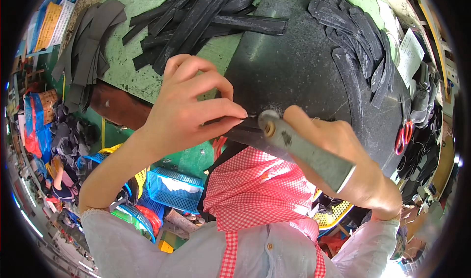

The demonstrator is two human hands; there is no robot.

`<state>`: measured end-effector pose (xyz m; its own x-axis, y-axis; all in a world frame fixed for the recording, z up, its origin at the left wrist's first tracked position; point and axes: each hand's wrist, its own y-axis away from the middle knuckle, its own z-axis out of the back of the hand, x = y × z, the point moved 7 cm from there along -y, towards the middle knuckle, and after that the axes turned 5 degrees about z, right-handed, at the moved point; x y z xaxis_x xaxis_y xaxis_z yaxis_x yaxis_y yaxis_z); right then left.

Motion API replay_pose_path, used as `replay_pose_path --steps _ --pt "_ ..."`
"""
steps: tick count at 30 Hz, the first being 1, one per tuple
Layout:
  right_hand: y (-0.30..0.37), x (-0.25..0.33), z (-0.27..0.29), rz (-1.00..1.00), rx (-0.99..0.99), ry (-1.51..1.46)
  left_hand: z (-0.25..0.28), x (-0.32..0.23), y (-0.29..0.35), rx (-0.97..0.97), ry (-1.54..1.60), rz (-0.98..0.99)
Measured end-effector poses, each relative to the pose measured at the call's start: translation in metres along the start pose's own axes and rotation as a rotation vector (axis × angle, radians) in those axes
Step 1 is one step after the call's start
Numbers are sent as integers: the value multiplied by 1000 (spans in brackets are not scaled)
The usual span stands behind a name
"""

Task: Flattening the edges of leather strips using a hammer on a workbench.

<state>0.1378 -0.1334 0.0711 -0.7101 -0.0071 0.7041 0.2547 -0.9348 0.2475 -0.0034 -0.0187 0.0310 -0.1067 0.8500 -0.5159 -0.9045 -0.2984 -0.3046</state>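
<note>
My left hand [189, 101] pinches the end of a black strip [250, 133] between thumb and forefinger, its other fingers curled above. The strip lies along the near edge of the dark work slab [289, 77]. Right beside those fingertips is the rounded end of a hammer [309, 153] with a grey metal head that flares to a flat, wide end. My right hand [338, 145] is closed around the hammer; its handle is mostly hidden by the hand.
Black strips [196, 27] lie heaped on the green tabletop [122, 57], with grey strips [91, 42] hanging over its left edge. More curved, whitish-dusted black pieces [353, 32] lie at right, near red-handled scissors [404, 135]. A blue basket [174, 189] stands below.
</note>
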Motion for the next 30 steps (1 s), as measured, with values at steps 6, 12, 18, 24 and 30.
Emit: replay_pose_path --steps 6,12,18,24,30 --pt "-13 7 -11 -14 51 51 7 0 7 -57 -4 6" --pt "-13 9 -10 13 -50 65 7 -11 23 -120 -195 -178" --pt "-29 8 -9 -76 80 39 -34 -73 43 -8 321 -145" --pt "-26 -7 -4 -93 -101 -187 -67 -77 16 -77 152 58" --pt "108 -56 48 -304 -641 -278 -5 -10 -26 -237 -306 190"
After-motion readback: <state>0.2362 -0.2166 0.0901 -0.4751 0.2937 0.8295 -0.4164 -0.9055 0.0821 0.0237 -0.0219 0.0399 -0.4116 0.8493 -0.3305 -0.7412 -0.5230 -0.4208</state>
